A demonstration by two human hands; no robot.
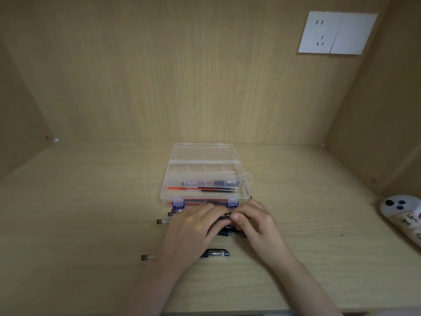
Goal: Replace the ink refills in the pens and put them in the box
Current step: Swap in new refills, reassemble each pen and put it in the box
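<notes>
Right now, in the head view, your two hands meet just in front of the clear box [164,192], near its blue latches [178,203]. Your left hand [196,226] lies knuckles up, fingers curled over the black pen [224,216]. Your right hand [252,221] pinches the same pen's right end between thumb and bent fingers. The pen runs crosswise between them; whether it is lifted off the desk [79,224] you cannot tell from here. The box stands with its lid [204,153] thrown back toward the wall. Inside lie a boxed pen [209,183] and, nearer you, red and black refills [205,189] side by side. Loose pen ends [163,221] poke out left of your left hand, a second pen [232,233] lies under your right thumb, and a nearest pen [215,253] is partly hidden by your left wrist. A phone [403,213] lies at the desk's right edge, and a white socket [337,33] sits on the back wall
</notes>
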